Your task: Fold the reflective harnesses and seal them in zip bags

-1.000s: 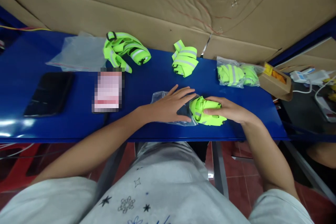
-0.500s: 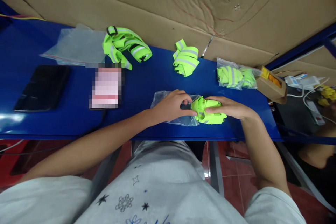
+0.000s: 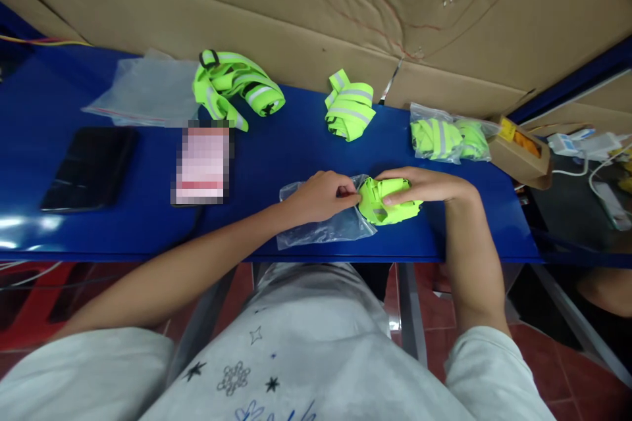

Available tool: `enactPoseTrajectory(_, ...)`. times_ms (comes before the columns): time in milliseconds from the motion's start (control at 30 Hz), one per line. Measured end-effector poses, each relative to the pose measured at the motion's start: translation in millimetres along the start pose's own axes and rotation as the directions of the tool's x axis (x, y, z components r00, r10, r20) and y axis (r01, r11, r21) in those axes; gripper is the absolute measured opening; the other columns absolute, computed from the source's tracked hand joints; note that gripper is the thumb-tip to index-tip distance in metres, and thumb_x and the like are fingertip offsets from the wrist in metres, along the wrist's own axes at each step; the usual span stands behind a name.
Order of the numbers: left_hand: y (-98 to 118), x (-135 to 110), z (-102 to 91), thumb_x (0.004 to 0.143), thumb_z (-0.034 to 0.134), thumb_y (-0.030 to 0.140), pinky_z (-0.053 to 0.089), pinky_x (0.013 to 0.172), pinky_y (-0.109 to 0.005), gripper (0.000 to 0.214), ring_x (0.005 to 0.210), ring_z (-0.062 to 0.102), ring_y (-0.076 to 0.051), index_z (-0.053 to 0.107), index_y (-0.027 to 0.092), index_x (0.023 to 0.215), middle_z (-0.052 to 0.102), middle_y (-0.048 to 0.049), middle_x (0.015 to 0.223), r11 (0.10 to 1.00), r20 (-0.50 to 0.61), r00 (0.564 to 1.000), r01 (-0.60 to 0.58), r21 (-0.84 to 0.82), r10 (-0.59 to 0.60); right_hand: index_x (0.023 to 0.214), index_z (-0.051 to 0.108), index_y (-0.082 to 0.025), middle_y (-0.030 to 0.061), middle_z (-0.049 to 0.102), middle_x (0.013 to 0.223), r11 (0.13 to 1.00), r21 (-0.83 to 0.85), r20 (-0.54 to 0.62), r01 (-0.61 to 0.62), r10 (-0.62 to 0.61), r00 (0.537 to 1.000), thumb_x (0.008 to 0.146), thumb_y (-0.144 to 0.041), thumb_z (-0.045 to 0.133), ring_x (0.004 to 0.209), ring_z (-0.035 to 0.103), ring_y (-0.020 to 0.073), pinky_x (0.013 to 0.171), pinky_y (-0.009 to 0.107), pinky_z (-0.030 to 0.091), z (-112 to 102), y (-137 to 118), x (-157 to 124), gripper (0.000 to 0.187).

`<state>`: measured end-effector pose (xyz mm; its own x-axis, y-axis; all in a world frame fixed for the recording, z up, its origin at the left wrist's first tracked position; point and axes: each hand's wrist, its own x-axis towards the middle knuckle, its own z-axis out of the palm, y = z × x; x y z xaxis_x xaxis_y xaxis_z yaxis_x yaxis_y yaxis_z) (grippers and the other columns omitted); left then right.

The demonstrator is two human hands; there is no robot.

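Observation:
A folded bundle of neon-yellow reflective strap (image 3: 380, 212) lies at the mouth of a clear plastic bag (image 3: 316, 233) near the table's front edge. My right hand (image 3: 419, 184) is wrapped around the bundle from the right, thumb on top. On the other side, my left hand (image 3: 323, 197) is closed in a pinch at the bag's opening, its fingertips at the bundle's left end. The bag lies flat under my left hand. How far the bundle sits inside the bag is hard to make out.
On the blue table (image 3: 276, 145) lie a loose strap (image 3: 237, 85), a rolled strap (image 3: 350, 108), bagged straps (image 3: 439, 138), several flat plastic bags (image 3: 145, 89), a blurred-out phone (image 3: 202, 164) and a black tablet-like object (image 3: 89, 168). A cardboard box (image 3: 521, 154) stands at the right.
Both hands have shifted slightly, the left one a little leftward with fingers more closed at the bag's mouth. More of the bag shows below my left hand. The bundle has turned slightly.

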<state>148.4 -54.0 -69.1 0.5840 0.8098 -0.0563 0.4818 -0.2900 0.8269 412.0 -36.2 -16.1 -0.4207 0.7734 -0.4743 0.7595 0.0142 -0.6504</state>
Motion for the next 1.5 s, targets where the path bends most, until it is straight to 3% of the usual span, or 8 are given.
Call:
enactPoseTrajectory(233,9.5,-9.2,-0.1,0.094,0.067,0.036,0.044,0.067,-0.025,0.018,0.068,0.058,-0.012,0.069,0.019,0.089,0.068,0.0019,0.077,0.964,-0.090,0.964,-0.257,-0.066,0.251,0.139,0.070,-0.037,-0.0033,0.072,0.138,0.978,0.126,0.059,0.165,-0.174,0.983,0.076,-0.049,0.085,0.125,0.067,0.0284,0.101,0.033,0.054,16.5,-2.8,2.9,0.065)
enactPoseTrajectory(400,4.4,-11.6,-14.2,0.075,0.085,0.064,0.043,0.110,-0.050,0.056,0.123,0.060,-0.031,0.066,0.022,0.107,0.066,-0.0120,0.128,0.808,0.050,0.873,-0.469,0.357,0.485,0.133,0.073,-0.033,-0.0017,0.074,0.132,0.967,0.139,0.008,0.214,-0.217,0.976,0.075,-0.050,0.085,0.119,0.068,0.0270,0.096,0.032,0.054,20.9,-0.6,8.4,0.061)
enactPoseTrajectory(533,-3.9,-8.9,-11.1,0.070,0.090,0.061,0.028,0.127,-0.058,0.077,0.147,0.046,-0.035,0.052,0.021,0.125,0.052,-0.0199,0.151,0.754,0.088,0.879,-0.450,0.479,0.469,0.121,0.073,-0.027,0.0010,0.075,0.121,0.951,0.211,-0.127,0.227,-0.204,0.971,0.072,-0.052,0.086,0.110,0.068,0.0251,0.087,0.030,0.054,27.6,0.7,13.4,0.057)
enactPoseTrajectory(667,-11.0,-5.5,-7.1,0.075,0.088,0.056,0.030,0.128,-0.055,0.078,0.147,0.049,-0.035,0.048,0.018,0.129,0.053,-0.0234,0.151,0.741,-0.018,0.902,-0.342,0.578,0.431,0.107,0.071,-0.023,0.0008,0.074,0.101,0.928,0.279,-0.255,0.248,-0.178,0.950,0.072,-0.053,0.087,0.090,0.067,0.0206,0.070,0.027,0.050,36.3,-1.3,19.2,0.049)
enactPoseTrajectory(800,-13.3,-6.4,-12.4,0.066,0.094,0.057,0.030,0.128,-0.059,0.094,0.149,0.047,-0.039,0.045,0.017,0.135,0.049,-0.0262,0.155,0.709,0.001,0.907,-0.330,0.623,0.422,0.115,0.072,-0.022,0.0015,0.074,0.107,0.901,0.269,-0.299,0.340,-0.257,0.919,0.074,-0.051,0.087,0.094,0.068,0.0212,0.078,0.029,0.051,38.6,-2.4,21.0,0.052)
enactPoseTrajectory(1033,-2.0,-13.5,-17.1,0.085,0.083,0.030,0.036,0.121,-0.060,0.086,0.139,0.054,-0.038,0.036,0.024,0.157,0.056,-0.0186,0.144,0.630,0.080,0.890,-0.380,0.677,0.450,0.117,0.076,-0.021,0.0040,0.077,0.113,0.890,0.178,-0.244,0.420,-0.373,0.895,0.077,-0.050,0.085,0.101,0.070,0.0259,0.085,0.033,0.054,36.4,-2.0,21.3,0.051)
enactPoseTrajectory(1367,-16.4,-3.4,-13.2,0.089,0.071,0.015,0.051,0.106,-0.046,0.110,0.129,0.059,-0.030,-0.005,0.032,0.167,0.055,-0.0158,0.142,0.745,0.068,0.848,-0.497,0.445,0.525,0.123,0.073,-0.026,0.0074,0.074,0.123,0.817,-0.300,-0.369,0.492,-0.575,0.730,0.090,-0.041,0.078,0.108,0.070,0.0285,0.088,0.036,0.051,56.7,-9.3,11.0,0.037)
enactPoseTrajectory(1500,-14.1,-5.5,-10.7,0.088,0.068,0.012,0.051,0.104,-0.048,0.112,0.129,0.061,-0.032,-0.009,0.033,0.166,0.056,-0.0167,0.142,0.702,0.086,0.853,-0.477,0.529,0.514,0.108,0.069,-0.023,0.0026,0.073,0.099,0.868,-0.071,-0.461,0.491,-0.466,0.756,0.081,-0.044,0.085,0.089,0.068,0.0224,0.076,0.032,0.049,63.4,-11.6,21.5,0.039)
